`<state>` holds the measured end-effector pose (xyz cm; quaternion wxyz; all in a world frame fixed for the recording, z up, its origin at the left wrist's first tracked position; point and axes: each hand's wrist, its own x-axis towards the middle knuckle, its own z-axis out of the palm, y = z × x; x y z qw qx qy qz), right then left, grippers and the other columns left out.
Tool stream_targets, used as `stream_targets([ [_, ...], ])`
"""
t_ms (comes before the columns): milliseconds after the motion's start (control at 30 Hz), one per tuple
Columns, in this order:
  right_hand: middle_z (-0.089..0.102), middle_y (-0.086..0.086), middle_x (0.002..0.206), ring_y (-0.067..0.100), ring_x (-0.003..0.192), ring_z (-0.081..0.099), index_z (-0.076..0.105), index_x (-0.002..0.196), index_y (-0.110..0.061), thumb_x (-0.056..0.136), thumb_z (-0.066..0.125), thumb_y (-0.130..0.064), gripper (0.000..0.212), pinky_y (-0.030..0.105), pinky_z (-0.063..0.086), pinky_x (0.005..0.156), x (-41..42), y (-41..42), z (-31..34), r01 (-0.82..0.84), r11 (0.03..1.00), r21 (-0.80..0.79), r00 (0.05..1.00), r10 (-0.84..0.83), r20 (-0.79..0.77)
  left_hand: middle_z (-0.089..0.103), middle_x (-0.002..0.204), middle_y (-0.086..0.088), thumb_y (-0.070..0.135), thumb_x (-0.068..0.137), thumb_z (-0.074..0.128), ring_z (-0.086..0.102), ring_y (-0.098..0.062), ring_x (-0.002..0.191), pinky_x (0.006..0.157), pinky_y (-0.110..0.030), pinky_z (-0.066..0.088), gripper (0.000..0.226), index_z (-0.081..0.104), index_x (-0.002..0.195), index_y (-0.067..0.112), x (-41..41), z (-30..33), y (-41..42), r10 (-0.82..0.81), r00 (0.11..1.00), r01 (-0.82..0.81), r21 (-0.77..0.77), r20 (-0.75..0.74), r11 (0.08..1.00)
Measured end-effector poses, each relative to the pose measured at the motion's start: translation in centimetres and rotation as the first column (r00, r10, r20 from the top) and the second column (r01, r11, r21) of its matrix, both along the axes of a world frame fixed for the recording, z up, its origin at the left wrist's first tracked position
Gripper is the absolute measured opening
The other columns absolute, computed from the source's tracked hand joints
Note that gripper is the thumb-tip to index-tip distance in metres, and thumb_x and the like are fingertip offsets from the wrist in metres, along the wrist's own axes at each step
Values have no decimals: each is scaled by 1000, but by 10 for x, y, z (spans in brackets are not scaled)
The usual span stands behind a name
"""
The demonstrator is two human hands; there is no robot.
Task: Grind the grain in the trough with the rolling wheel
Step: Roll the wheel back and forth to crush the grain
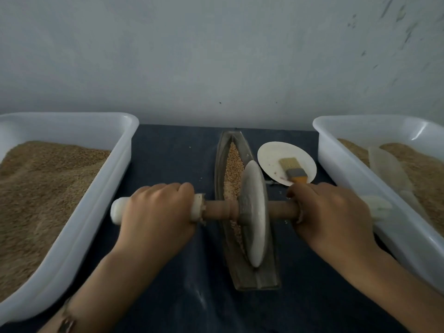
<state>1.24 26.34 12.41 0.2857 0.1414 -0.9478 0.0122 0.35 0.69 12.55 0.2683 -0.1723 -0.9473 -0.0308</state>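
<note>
- Head view: wheel (253, 212) standing on edge in the trough (242, 272), between the two hands; wooden axle (216, 210) lying crosswise, left to right.
- Left hand (156, 210) curled round the white-wrapped left end of the axle; right hand (329, 212) curled round the right end, fingers wrapped over the top.
- Trough running lengthwise away from the hands, boat-shaped, narrowing to a point at the far end; long axis at right angles to the axle.
- Grain (232, 164) filling the groove beyond the wheel, pale and coarse; a little also visible just under the axle.
- Plate (271, 155) just beyond the right hand, round and white, with a brush (293, 170) lying on it, orange handle toward the hand.
- Left tub (113, 150) outside the left hand, white plastic, heaped with brown grain; right tub (336, 159) outside the right hand, same make, holding grain and a pale scoop (389, 169).
- Dark blue cloth (173, 159) beneath everything, dusted with flour.
</note>
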Motion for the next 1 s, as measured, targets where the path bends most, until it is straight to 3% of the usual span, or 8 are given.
stream_targets([
  [133, 49, 5, 50, 25, 44, 44, 51, 61, -11, 55, 74, -4, 24, 25, 19, 51, -51, -3, -17, 29, 999, 41, 996, -25, -86, 46, 45, -3, 1, 50, 76, 37, -17, 40, 48, -25, 27, 37, 42, 53, 14, -45, -27, 5, 36, 997, -31, 79, -70, 996],
  [267, 58, 10, 61, 30, 56, 52, 47, 70, -12, 67, 69, -11, 22, 31, 20, 53, -121, -10, -18, 137, 989, 53, 991, -136, -17, 55, 64, -3, 12, 72, 67, 42, -19, 57, 59, -30, 30, 28, 41, 67, 17, -99, -20, 14, 213, 977, -214, -10, -29, 977],
  [400, 56, 13, 57, 28, 49, 44, 54, 72, -6, 61, 64, 6, 18, 31, 22, 52, -146, -10, -21, 145, 989, 26, 987, -143, -79, 62, 81, -4, 17, 79, 61, 56, -24, 74, 64, -32, 30, 19, 43, 75, 18, -131, -13, 17, 265, 964, -263, -45, 36, 964],
  [600, 50, 12, 50, 20, 49, 28, 47, 62, -8, 57, 64, 9, 25, 30, 22, 51, -126, -14, -19, 85, 996, 3, 985, -83, -151, 49, 70, 1, 17, 80, 60, 42, -17, 64, 63, -31, 30, 20, 41, 73, 17, -112, -22, 11, 246, 968, -246, -20, 52, 969],
  [733, 50, 7, 53, 18, 53, 30, 45, 62, -14, 65, 70, 0, 30, 29, 24, 54, -85, -10, -18, 14, 1000, -25, 990, -17, -137, 41, 65, 5, 19, 78, 61, 39, -15, 61, 63, -30, 29, 25, 37, 69, 19, -71, -24, 8, 218, 973, -219, 3, 79, 976],
  [900, 51, 2, 55, 17, 52, 37, 56, 67, -12, 63, 71, -2, 19, 26, 22, 54, -18, 1, -14, -28, 998, -56, 995, 22, -92, 41, 48, 1, 3, 55, 70, 31, -16, 47, 52, -29, 27, 40, 34, 58, 19, -8, -11, 6, 82, 994, -80, 33, -76, 996],
  [1000, 52, 0, 55, 17, 49, 42, 62, 69, -14, 59, 73, -4, 18, 25, 21, 54, 3, 6, -8, -30, 999, -43, 996, 26, -90, 33, 51, 5, 8, 61, 61, 28, -13, 49, 54, -28, 21, 34, 30, 60, 21, 11, -5, 4, 42, 987, -34, 53, -158, 998],
])
